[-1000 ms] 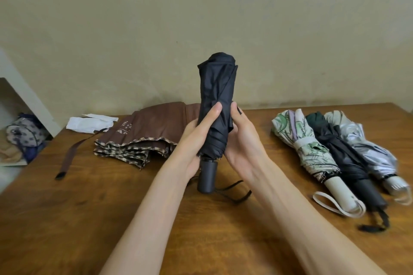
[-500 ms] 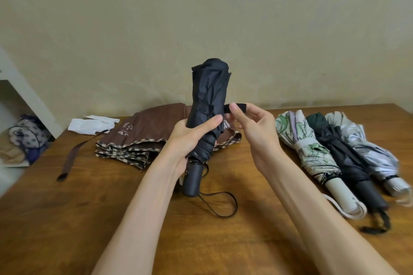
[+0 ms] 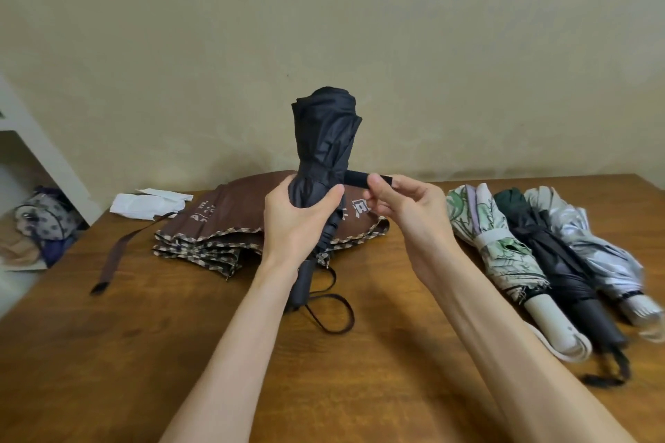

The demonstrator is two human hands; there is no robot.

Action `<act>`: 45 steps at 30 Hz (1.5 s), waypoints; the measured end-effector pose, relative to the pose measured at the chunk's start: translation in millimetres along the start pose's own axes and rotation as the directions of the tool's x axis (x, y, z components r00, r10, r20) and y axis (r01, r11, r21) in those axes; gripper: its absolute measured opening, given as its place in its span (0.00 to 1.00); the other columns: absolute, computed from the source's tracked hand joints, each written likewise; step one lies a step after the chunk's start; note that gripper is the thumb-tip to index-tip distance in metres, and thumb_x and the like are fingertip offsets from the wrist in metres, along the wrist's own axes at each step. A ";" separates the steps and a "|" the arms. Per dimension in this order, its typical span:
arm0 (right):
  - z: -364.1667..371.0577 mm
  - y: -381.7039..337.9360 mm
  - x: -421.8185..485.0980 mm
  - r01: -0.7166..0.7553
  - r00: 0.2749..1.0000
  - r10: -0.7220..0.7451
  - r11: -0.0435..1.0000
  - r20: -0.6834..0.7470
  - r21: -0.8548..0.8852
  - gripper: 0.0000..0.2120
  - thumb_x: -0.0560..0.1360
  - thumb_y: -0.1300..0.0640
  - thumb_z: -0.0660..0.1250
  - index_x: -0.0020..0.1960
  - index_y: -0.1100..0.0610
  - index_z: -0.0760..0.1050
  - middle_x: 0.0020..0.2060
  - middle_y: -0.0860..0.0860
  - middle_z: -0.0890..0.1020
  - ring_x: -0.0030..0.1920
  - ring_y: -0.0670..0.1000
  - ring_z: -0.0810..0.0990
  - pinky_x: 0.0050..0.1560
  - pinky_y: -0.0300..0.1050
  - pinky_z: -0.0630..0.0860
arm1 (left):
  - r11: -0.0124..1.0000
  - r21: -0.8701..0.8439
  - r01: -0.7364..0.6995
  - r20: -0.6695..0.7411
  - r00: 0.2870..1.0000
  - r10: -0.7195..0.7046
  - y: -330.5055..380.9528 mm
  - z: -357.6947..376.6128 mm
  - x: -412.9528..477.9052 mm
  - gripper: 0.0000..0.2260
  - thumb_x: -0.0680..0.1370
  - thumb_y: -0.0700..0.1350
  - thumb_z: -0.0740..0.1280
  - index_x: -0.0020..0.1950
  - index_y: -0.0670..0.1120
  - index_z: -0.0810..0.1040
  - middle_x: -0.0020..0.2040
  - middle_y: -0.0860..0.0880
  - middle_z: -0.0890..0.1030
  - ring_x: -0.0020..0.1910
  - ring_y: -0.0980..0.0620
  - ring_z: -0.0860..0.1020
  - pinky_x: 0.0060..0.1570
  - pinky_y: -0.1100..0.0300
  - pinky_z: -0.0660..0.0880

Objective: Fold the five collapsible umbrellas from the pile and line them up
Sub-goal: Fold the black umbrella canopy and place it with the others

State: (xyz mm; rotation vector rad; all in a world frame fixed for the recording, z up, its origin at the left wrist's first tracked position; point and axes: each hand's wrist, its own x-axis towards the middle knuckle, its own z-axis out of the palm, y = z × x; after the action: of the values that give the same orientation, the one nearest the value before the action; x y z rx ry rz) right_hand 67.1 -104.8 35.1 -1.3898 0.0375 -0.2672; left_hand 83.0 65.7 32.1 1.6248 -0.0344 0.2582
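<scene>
Head view: black umbrella (image 3: 324, 133), strap (image 3: 356, 178) sideways

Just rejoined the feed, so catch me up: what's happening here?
The left hand grips a rolled black umbrella upright over the table. The right hand pinches its strap, stretched out sideways, not yet wrapped round. A floral umbrella, a dark umbrella and a silver umbrella lie folded side by side on the right. A brown umbrella lies loose behind.

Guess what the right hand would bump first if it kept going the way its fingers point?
Probably the black umbrella that the left hand holds upright; the right hand pinches its strap.
</scene>
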 end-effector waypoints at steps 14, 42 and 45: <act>1.6 -7.7 -6.4 0.094 0.992 -0.085 0.991 0.095 -0.096 0.13 0.79 0.56 0.77 0.36 0.56 0.82 0.34 0.51 0.85 0.36 0.48 0.82 0.42 0.41 0.79 | 0.968 0.216 -0.125 0.355 0.934 0.041 1.9 4.3 -11.1 0.15 0.84 0.48 0.67 0.69 0.55 0.71 0.59 0.59 0.81 0.56 0.66 0.80 0.55 0.60 0.77; -3.5 3.7 3.3 0.004 1.000 -0.005 0.997 -0.006 -0.080 0.16 0.80 0.53 0.75 0.35 0.51 0.80 0.32 0.55 0.81 0.39 0.54 0.78 0.49 0.51 0.75 | 0.895 -0.443 0.053 0.298 0.950 0.092 -3.7 -10.0 0.1 0.15 0.87 0.43 0.62 0.69 0.35 0.73 0.62 0.35 0.84 0.31 0.45 0.75 0.25 0.59 0.69; -0.6 4.3 2.5 0.004 0.999 -0.007 0.996 -0.033 -0.092 0.14 0.81 0.54 0.75 0.37 0.54 0.80 0.33 0.54 0.82 0.38 0.53 0.78 0.49 0.51 0.76 | 0.914 -0.404 0.042 0.266 0.961 0.073 -5.8 -15.3 3.5 0.15 0.87 0.43 0.63 0.66 0.33 0.75 0.60 0.36 0.85 0.30 0.45 0.75 0.25 0.59 0.70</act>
State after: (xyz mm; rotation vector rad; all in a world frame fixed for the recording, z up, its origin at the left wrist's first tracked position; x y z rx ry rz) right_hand 70.1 -105.2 31.1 -1.4767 0.0738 -0.2963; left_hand 85.3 81.7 27.8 1.2325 -0.2973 0.0279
